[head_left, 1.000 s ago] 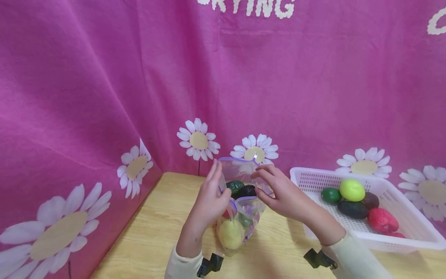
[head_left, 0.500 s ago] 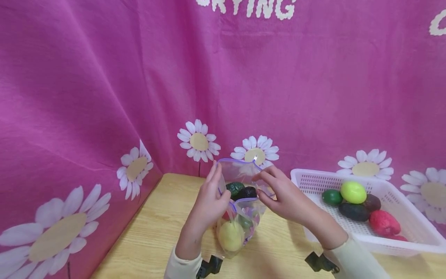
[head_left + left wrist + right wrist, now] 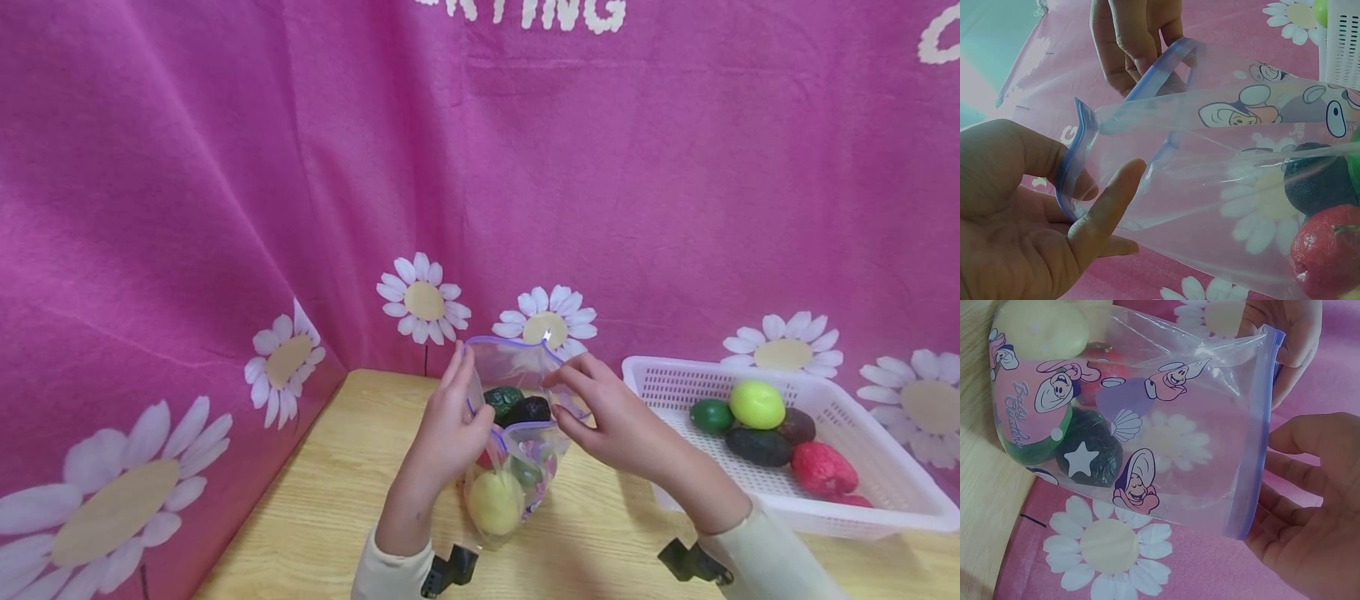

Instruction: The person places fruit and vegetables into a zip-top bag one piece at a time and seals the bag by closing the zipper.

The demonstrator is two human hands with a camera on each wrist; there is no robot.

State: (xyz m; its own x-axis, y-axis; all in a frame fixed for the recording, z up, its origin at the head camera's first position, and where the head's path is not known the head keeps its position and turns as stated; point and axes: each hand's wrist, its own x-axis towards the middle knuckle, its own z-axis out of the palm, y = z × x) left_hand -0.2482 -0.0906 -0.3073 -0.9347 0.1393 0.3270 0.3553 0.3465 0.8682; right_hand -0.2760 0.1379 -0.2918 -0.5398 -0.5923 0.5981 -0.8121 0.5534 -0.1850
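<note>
A clear zip bag [image 3: 1197, 481] with a purple zip edge and cartoon prints stands on the table, its mouth spread wide. My left hand [image 3: 450, 421] holds the left side of the rim between thumb and fingers. On the right side, my right hand [image 3: 600, 412] grips the rim with curled fingers. Inside the bag lie a pale yellow round fruit [image 3: 495, 503], a red fruit [image 3: 1327, 250], a dark green wrinkled fruit [image 3: 503, 402] and a blackish one [image 3: 531, 410]. A smooth green piece [image 3: 1038, 447] shows through the printed wall.
A white perforated basket [image 3: 885, 442] stands on the right, holding a yellow-green fruit [image 3: 757, 405], a green one [image 3: 711, 416], dark ones [image 3: 759, 447] and red ones [image 3: 823, 468]. Behind the wooden table [image 3: 322, 500] hangs a magenta cloth [image 3: 637, 183] with daisies.
</note>
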